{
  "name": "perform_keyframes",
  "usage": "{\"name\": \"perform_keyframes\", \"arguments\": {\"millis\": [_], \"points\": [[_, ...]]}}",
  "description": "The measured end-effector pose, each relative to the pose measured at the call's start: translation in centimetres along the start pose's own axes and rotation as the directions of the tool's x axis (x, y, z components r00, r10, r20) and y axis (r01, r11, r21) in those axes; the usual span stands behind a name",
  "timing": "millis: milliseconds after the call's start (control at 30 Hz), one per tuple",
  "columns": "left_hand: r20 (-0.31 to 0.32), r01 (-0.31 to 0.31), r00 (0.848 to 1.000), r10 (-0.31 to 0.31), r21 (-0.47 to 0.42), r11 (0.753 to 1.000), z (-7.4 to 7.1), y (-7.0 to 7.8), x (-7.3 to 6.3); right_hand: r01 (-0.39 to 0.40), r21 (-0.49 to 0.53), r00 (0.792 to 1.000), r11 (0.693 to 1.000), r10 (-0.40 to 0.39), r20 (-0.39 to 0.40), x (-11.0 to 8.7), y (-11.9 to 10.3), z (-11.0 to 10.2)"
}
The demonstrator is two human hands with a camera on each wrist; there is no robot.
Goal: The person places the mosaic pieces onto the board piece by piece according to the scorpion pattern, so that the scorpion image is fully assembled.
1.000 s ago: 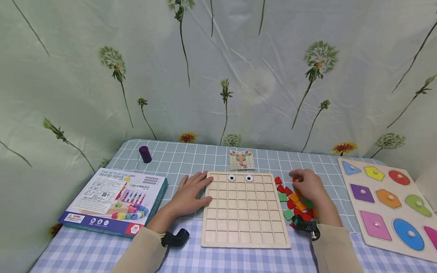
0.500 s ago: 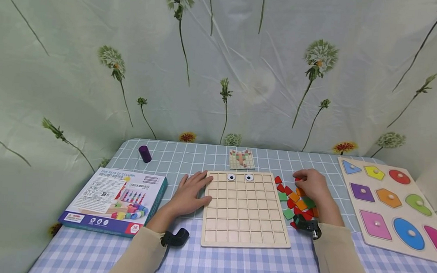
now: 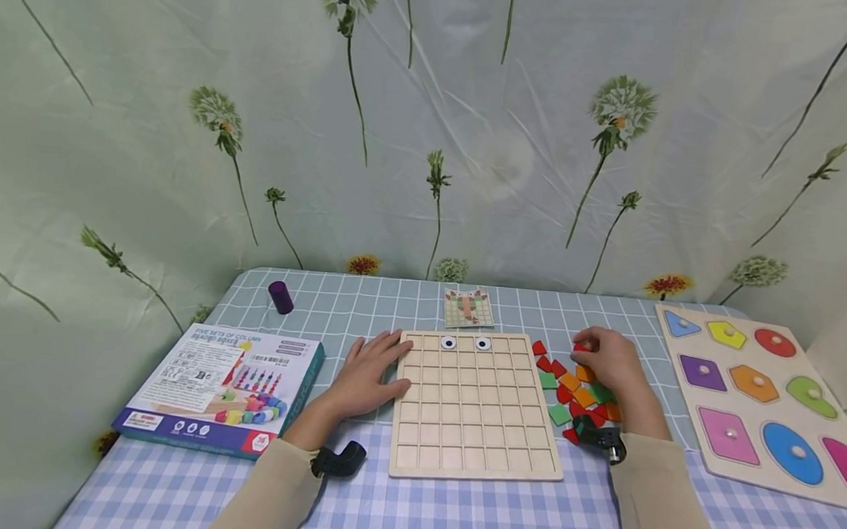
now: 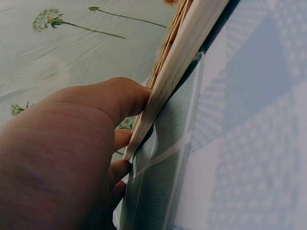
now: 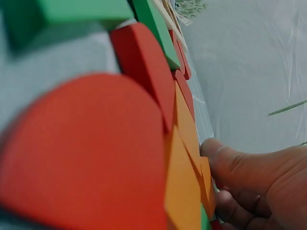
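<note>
My left hand (image 3: pixel 370 376) rests on the left edge of a wooden grid board (image 3: pixel 476 471), fingers spread. In the left wrist view the thumb and fingertips touch the board's rim (image 4: pixel 165 79). Two white eye pieces (image 3: pixel 483 343) sit in the board's top row. My right hand (image 3: pixel 611 361) is at the far end of a pile of red, orange and green tiles (image 3: pixel 583 397), right of the board. Its thumb and fingers pinch a red tile (image 3: pixel 583 346), mostly hidden by the fingers. In the right wrist view a large red rounded tile (image 5: pixel 91 158) lies close to the camera.
A small pattern card (image 3: pixel 468 308) stands behind the board. At left are a boxed bead set (image 3: pixel 223 390) and a purple cylinder (image 3: pixel 281 298). A knobbed shape puzzle (image 3: pixel 761 402) lies at the right edge. Patterned cloth hangs behind the table.
My right hand has shifted slightly to the right, the red tile moving along at its fingertips and more of the pile showing. The left hand and the board stay in place.
</note>
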State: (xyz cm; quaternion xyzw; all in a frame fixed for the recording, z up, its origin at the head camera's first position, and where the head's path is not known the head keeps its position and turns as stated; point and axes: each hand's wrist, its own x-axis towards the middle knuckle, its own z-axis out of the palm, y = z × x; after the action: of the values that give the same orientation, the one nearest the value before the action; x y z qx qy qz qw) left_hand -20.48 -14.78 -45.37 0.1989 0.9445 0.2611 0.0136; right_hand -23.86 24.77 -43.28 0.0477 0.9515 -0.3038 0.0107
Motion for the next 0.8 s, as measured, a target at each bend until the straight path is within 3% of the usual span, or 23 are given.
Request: {"name": "perform_keyframes", "arguments": {"millis": [333,800], "points": [[-0.003,-0.002,1.000,0.002,-0.007,1.000,0.1,0.0,0.0,0.029,0.001,1.000,1.000,-0.029,-0.001,0.3,-0.4,0.2],[0.003,-0.004,1.000,0.004,-0.001,1.000,0.0,0.0,0.0,0.108,0.106,0.994,0.988,-0.109,0.007,-0.1,-2.0,-0.2]]}}
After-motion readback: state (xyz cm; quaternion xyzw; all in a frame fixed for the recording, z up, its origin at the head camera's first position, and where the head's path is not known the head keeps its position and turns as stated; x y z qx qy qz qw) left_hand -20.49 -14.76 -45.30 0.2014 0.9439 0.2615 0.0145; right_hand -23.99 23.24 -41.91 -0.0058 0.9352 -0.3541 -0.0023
